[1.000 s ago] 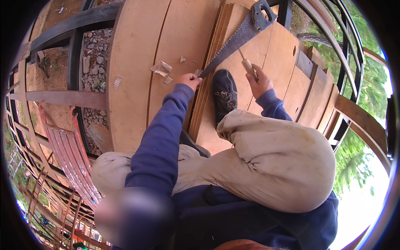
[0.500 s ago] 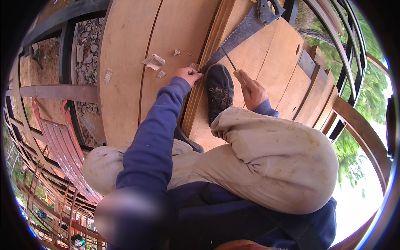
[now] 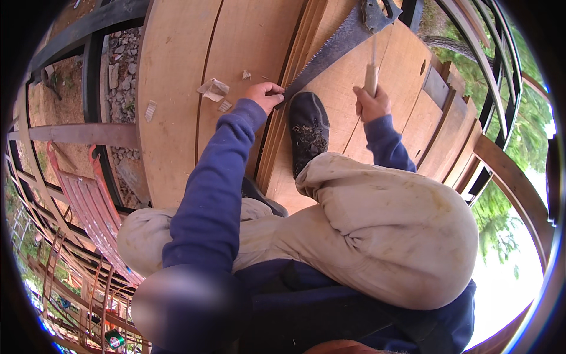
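A handsaw (image 3: 333,50) with a dark blade and grey handle lies slantwise over the boards, its toothed edge facing left. At the blade's narrow tip, the fingers of my left hand (image 3: 265,96) are closed in a pinch on it. My right hand (image 3: 374,106) is wrapped around the pale wooden handle of a thin file (image 3: 371,79). The file points away from me, apart from the toothed edge, its slim shaft blurred near the saw's handle. Beside the saw tip, my dark shoe (image 3: 309,121), dusted with shavings, rests on the boards.
Stacked wooden boards (image 3: 274,144) run beneath the saw. Torn paper scraps (image 3: 213,89) lie on the wide planks (image 3: 171,76) at left. A red-painted metal frame (image 3: 97,200) stands left, beyond it gravel (image 3: 122,71). Curved dark rails (image 3: 501,71) line the right.
My right hand has moved right and slightly away from me with the file, lifting it from the saw's teeth and turning it more upright in view. My left hand stays at the saw tip.
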`<control>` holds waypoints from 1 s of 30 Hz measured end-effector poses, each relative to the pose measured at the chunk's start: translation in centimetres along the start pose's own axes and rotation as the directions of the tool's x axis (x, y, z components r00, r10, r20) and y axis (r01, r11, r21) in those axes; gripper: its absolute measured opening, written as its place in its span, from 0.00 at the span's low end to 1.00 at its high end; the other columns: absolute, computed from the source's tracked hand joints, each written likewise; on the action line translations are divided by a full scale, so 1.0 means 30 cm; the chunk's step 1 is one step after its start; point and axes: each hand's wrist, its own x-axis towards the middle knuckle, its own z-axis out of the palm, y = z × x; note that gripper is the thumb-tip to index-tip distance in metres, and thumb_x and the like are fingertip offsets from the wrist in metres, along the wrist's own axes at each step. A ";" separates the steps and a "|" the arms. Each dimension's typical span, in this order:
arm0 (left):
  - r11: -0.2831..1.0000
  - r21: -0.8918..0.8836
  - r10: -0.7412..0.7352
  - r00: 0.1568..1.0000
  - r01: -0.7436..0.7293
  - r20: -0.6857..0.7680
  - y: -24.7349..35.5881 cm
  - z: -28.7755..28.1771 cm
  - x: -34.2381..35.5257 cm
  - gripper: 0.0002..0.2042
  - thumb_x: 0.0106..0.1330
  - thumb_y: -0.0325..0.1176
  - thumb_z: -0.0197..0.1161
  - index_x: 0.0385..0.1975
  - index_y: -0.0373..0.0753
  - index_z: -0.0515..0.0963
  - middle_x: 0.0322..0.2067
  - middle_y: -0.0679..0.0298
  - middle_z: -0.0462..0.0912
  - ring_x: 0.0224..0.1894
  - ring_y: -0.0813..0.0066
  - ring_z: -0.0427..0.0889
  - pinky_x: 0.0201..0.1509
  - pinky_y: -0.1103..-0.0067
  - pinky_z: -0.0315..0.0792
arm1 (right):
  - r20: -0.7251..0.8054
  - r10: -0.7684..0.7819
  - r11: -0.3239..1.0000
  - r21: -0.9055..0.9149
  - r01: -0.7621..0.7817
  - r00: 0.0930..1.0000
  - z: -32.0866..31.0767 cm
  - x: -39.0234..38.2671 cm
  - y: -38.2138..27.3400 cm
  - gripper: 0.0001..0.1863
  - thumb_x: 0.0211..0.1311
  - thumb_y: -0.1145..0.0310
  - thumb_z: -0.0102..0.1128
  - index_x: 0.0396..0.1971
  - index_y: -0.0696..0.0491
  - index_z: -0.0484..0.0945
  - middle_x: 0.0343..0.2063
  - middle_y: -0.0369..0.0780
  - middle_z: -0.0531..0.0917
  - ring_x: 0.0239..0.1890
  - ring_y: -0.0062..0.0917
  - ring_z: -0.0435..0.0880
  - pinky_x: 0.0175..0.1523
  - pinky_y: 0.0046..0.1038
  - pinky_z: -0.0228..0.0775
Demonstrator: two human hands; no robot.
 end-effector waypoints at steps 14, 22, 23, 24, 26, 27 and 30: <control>0.978 -0.174 -0.069 0.965 0.116 0.253 0.120 -0.083 -0.135 0.09 0.65 0.27 0.66 0.43 0.34 0.79 0.37 0.66 0.82 0.37 0.81 0.81 0.38 0.81 0.78 | 0.027 0.107 0.851 0.515 -0.106 0.994 0.135 0.241 -0.147 0.15 0.59 0.72 0.66 0.43 0.61 0.73 0.33 0.42 0.81 0.31 0.29 0.84 0.34 0.30 0.83; 0.994 -0.105 -0.016 0.996 0.025 0.089 0.020 -0.035 -0.155 0.07 0.63 0.26 0.67 0.39 0.34 0.80 0.32 0.66 0.83 0.32 0.80 0.80 0.35 0.81 0.77 | 0.110 -0.025 0.907 0.421 -0.024 0.994 0.203 0.270 -0.214 0.16 0.57 0.72 0.68 0.43 0.61 0.74 0.32 0.41 0.80 0.31 0.28 0.84 0.33 0.29 0.83; 0.992 -0.123 -0.005 0.997 0.014 0.072 0.005 -0.028 -0.146 0.07 0.63 0.26 0.67 0.39 0.34 0.80 0.32 0.65 0.83 0.33 0.79 0.81 0.36 0.81 0.78 | 0.099 0.002 0.938 0.344 -0.036 0.995 0.204 0.276 -0.214 0.16 0.57 0.71 0.68 0.42 0.61 0.74 0.32 0.40 0.81 0.32 0.28 0.84 0.32 0.29 0.83; 0.990 -0.143 0.005 0.999 0.003 0.052 0.014 -0.026 -0.148 0.07 0.63 0.26 0.67 0.39 0.34 0.80 0.32 0.65 0.83 0.33 0.78 0.82 0.37 0.80 0.79 | 0.093 0.001 0.938 0.345 -0.033 0.996 0.201 0.279 -0.208 0.16 0.57 0.71 0.68 0.42 0.61 0.74 0.32 0.40 0.81 0.32 0.28 0.84 0.32 0.29 0.83; 0.986 -0.167 -0.016 0.999 0.024 0.051 0.036 -0.010 -0.144 0.07 0.63 0.26 0.66 0.40 0.34 0.79 0.32 0.66 0.83 0.34 0.80 0.81 0.37 0.81 0.78 | 0.161 -0.028 0.958 0.285 -0.020 0.987 0.177 0.280 -0.191 0.17 0.58 0.70 0.67 0.44 0.61 0.75 0.31 0.41 0.82 0.35 0.27 0.85 0.29 0.26 0.81; 0.980 -0.193 -0.047 0.998 0.054 0.039 0.044 -0.005 -0.150 0.07 0.64 0.26 0.66 0.40 0.35 0.79 0.32 0.66 0.83 0.34 0.81 0.81 0.36 0.81 0.78 | 0.159 -0.026 0.959 0.284 -0.021 0.987 0.168 0.261 -0.186 0.17 0.58 0.70 0.67 0.44 0.61 0.75 0.31 0.41 0.82 0.35 0.27 0.85 0.29 0.26 0.81; 0.990 -0.139 0.007 1.000 -0.011 -0.028 0.003 -0.008 -0.144 0.08 0.64 0.26 0.66 0.41 0.35 0.79 0.33 0.66 0.82 0.35 0.81 0.81 0.38 0.81 0.79 | 0.092 -0.092 0.996 0.005 0.092 0.991 0.125 0.156 -0.169 0.22 0.57 0.65 0.68 0.48 0.60 0.75 0.30 0.45 0.83 0.35 0.32 0.86 0.32 0.31 0.80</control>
